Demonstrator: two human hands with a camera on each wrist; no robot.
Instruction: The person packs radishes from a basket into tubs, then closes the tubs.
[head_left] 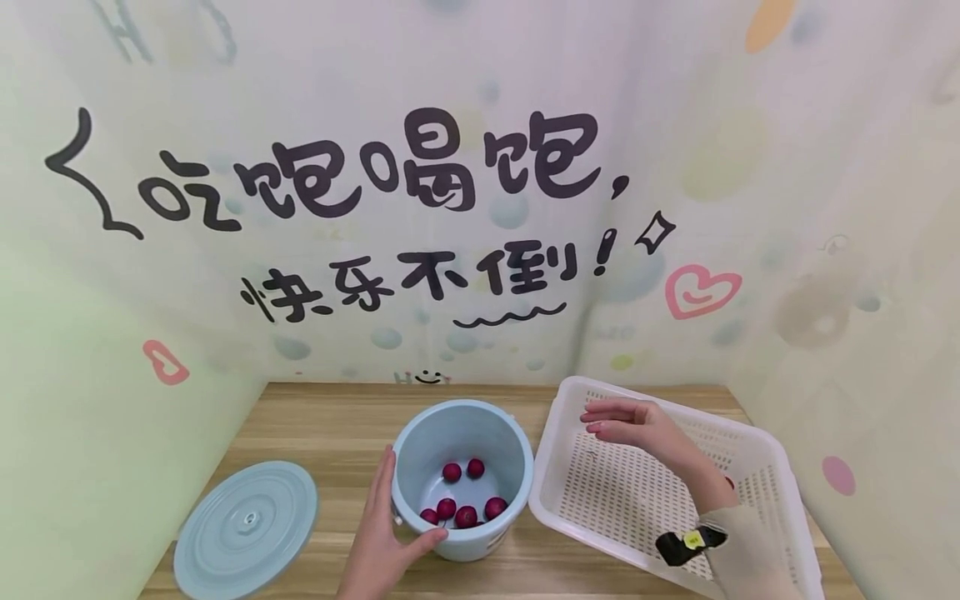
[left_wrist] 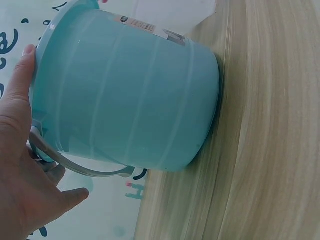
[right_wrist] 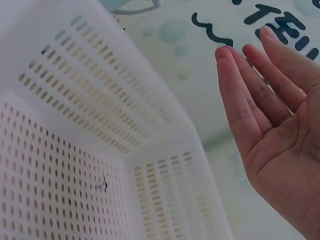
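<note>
A light blue bucket (head_left: 463, 409) stands on the wooden table, with several small, round, dark red fruits (head_left: 466, 517) at its bottom. My left hand (head_left: 384, 521) rests against the bucket's left side, thumb along the near rim and fingers stretched along the outer wall. In the left wrist view the thumb touches the rim, and the bucket's grey handle (left_wrist: 75, 170) hangs near the other fingers. Over the far left part of a white perforated basket (head_left: 551, 467), my right hand (head_left: 637, 425) hovers with fingers extended and nothing in them.
A round light blue lid (head_left: 247, 533) lies on the table (head_left: 337, 417) at the left. Right of the bucket, the basket's rim stands close to it. A bit of red (head_left: 730, 482) shows in the basket beside the right forearm. A printed curtain (head_left: 450, 67) hangs behind.
</note>
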